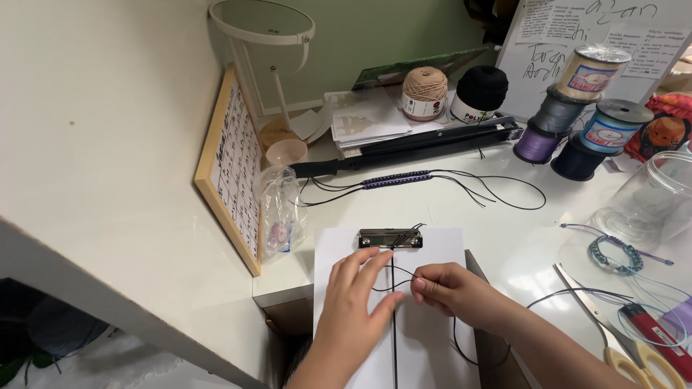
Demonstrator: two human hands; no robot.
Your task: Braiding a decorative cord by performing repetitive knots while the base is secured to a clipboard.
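A white clipboard (432,248) lies at the table's near edge, its metal clip (390,238) holding thin black cords (393,268) that run down the board. My left hand (357,302) rests on the board, fingers spread, fingertips pressing a cord near the middle strand. My right hand (450,292) pinches a loop of black cord just right of the strand. The loop crosses the middle strand between both hands.
Two finished black-and-purple braided bracelets (396,178) lie beyond the clipboard. Thread spools (577,122) and yarn balls (424,92) stand at the back. A clear jar (652,198), a blue bracelet (613,253), scissors (627,346), a lighter (656,331), a framed board (231,169) and a mirror stand (263,29) surround them.
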